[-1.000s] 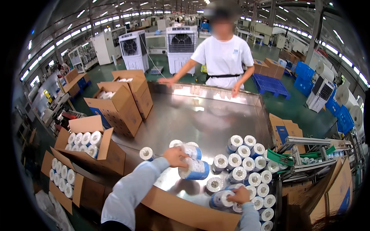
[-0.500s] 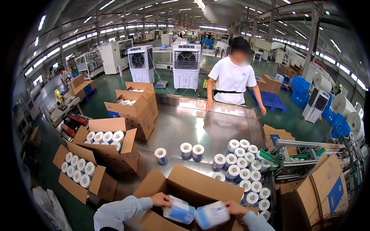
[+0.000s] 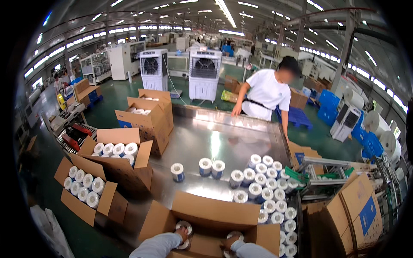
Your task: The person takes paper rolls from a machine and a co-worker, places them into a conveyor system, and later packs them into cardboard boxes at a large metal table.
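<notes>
An open cardboard box [image 3: 215, 209] stands at the near edge of the metal table, with both of my hands down inside it. On the left, my left hand [image 3: 182, 233] is closed on a wrapped paper roll [image 3: 185, 224], whose white round end shows upright. My right hand [image 3: 229, 243] grips another paper roll [image 3: 235, 234] farther right in the box. Brown box floor shows between the two rolls. Beside the box, to the right, several blue-and-white wrapped rolls [image 3: 254, 189] stand upright in a cluster.
Three separate rolls [image 3: 177, 172] stand mid-table [image 3: 193, 148]. Open boxes filled with rolls [image 3: 101, 172] line the left side. A co-worker [image 3: 269, 94] leans at the table's far edge. At the right are a conveyor frame [image 3: 327, 170] and flattened cartons [image 3: 355, 210].
Both rolls, held tilted above the box before, are now lowered upright inside it, and my hands have moved down apart with them. The co-worker has leaned toward the right.
</notes>
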A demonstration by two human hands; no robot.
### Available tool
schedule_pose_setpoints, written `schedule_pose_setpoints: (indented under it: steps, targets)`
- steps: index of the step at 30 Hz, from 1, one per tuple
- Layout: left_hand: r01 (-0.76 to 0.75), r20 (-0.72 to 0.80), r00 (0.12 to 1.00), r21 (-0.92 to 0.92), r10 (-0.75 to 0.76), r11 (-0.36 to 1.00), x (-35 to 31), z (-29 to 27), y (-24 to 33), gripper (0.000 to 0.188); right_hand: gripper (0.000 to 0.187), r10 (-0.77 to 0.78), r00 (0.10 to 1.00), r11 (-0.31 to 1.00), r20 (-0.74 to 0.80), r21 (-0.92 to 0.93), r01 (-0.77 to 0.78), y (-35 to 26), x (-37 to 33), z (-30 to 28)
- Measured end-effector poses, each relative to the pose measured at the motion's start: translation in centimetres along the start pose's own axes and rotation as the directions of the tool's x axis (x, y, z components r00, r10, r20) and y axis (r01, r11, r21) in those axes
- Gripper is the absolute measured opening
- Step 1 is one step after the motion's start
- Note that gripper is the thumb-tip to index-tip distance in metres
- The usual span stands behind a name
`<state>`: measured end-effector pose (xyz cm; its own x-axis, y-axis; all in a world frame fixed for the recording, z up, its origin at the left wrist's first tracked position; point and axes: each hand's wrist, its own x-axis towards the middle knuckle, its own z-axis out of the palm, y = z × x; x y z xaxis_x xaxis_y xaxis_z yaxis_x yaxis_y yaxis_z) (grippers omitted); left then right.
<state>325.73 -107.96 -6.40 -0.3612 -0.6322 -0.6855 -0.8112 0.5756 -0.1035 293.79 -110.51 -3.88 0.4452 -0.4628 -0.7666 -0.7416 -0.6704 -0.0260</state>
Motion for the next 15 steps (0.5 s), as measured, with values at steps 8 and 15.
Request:
schedule_pose_setpoints:
  steps: [8,15]
  targets:
    - [-0.418,-0.958,0.261,0.001,0.121,0.908,-9.8,-28.8,-0.4,0.039,0.062,-0.376,0.880,0.837,-0.289,0.303,0.457,-4.4,-18.7,-6.4]
    - [-0.161,-0.041,0.984,-0.597,0.171,0.786,2.3,-25.1,0.8,0.055,0.021,-0.423,0.832,0.663,-0.360,0.502,0.554,-2.5,-20.6,-10.2]
